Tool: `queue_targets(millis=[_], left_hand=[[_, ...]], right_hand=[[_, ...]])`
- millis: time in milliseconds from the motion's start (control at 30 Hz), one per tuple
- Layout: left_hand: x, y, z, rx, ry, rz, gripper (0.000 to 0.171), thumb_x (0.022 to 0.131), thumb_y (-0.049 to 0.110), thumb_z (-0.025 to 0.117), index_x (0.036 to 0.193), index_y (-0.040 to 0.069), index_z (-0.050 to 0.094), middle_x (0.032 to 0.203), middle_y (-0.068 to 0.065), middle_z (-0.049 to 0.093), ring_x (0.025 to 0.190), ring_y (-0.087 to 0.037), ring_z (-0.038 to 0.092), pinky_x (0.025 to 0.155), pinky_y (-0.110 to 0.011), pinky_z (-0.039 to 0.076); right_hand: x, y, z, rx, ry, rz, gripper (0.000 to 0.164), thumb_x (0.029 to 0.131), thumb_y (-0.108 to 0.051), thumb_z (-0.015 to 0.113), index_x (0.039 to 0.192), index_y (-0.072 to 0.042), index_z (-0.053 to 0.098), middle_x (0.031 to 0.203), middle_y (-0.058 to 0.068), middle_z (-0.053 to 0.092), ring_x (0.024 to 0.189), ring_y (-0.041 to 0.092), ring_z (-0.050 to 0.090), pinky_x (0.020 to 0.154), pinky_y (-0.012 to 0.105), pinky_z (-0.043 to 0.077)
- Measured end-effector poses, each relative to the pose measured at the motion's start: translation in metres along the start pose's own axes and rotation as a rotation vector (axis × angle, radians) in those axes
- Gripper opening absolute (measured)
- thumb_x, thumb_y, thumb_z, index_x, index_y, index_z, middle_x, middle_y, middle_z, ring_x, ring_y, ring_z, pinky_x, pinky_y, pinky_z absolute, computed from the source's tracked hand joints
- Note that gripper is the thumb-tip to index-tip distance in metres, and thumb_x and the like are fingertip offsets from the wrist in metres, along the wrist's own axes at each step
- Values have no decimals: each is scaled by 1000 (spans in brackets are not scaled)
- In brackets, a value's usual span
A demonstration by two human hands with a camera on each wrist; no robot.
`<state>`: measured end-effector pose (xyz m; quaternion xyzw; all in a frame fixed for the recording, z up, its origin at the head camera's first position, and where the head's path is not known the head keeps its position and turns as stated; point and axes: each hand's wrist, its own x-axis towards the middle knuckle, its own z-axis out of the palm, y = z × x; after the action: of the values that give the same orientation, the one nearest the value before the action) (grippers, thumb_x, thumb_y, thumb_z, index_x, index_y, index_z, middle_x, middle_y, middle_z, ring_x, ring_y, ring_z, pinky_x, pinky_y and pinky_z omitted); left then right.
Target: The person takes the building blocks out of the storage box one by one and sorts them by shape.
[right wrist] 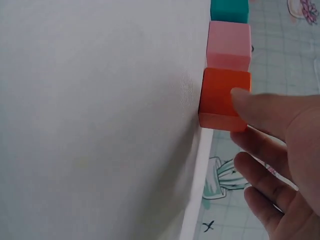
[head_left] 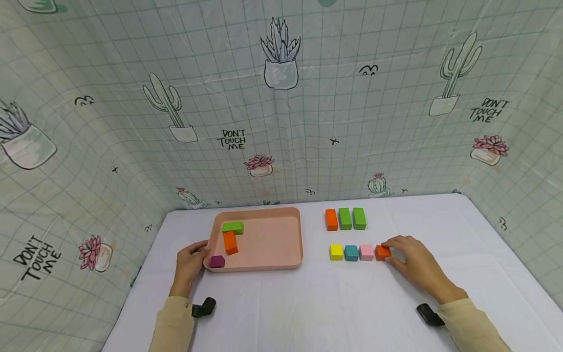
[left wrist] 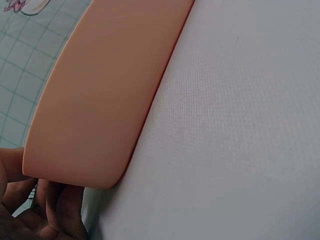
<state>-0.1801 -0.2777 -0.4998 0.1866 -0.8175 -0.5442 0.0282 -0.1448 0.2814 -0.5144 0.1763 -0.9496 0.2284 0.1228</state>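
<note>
At the left end of a pink-beige tray [head_left: 264,268], my left hand [head_left: 190,264] grips the rim. The left wrist view shows the tray's outer side wall [left wrist: 100,100] with the fingers [left wrist: 70,210] bent at its corner. Inside the tray lie a green block [head_left: 232,227], an orange block [head_left: 230,243] and a purple block [head_left: 217,261]. My right hand [head_left: 415,261] pinches an orange cube [right wrist: 220,92] between thumb and fingers, at the right end of a row. Beside that cube sits a pink cube [right wrist: 229,42], then a teal cube [head_left: 351,253] and a yellow cube [head_left: 336,252].
Behind the row of cubes stand an orange block [head_left: 332,220] and two green blocks, one left [head_left: 345,218] and one right [head_left: 358,218]. A white cloth [head_left: 281,308] covers the table. Patterned fabric [head_left: 334,112] hangs behind it and at both sides.
</note>
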Motion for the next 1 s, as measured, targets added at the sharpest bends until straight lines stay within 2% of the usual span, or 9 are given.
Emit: queue_targets(millis=[233,367,567,733,1000], left_hand=[[-2,0,0,-13,-4,11,35,102,4,62,131,-15,65,111,-20,65,87,-11,52,67,-15,47],[-3,0,0,-9,-7,-11,36,102,6,61,133,-13,65,114,-20,64,92,-13,52,68,-14,47],[-3,-1,-1,2,-15,-30,38,103,8,61,136,-11,64,119,-22,62,99,-17,51,70,-14,46],[-2,0,-1,-2,-17,-18,38,103,8,61,135,-12,64,118,-22,62,94,-13,52,69,-14,47],[-2,2,0,-11,-1,-24,36,103,6,63,134,-12,65,113,-19,63,87,-9,54,67,-15,48]], right_hand=[[2,-13,-2,-16,99,-99,43,74,0,92,114,0,77,113,13,74,103,35,67,88,58,55],[8,-26,-4,-7,133,-159,44,72,0,93,113,-3,78,112,10,75,102,32,67,87,55,55],[19,-49,-2,18,132,-224,43,73,2,91,113,-4,79,111,8,75,101,29,67,86,52,56],[27,-70,9,49,144,-316,44,72,0,94,113,-5,78,113,5,74,102,25,67,87,49,56],[42,-107,31,62,70,-376,40,78,-7,93,114,-6,77,114,4,74,107,24,67,96,47,55]])
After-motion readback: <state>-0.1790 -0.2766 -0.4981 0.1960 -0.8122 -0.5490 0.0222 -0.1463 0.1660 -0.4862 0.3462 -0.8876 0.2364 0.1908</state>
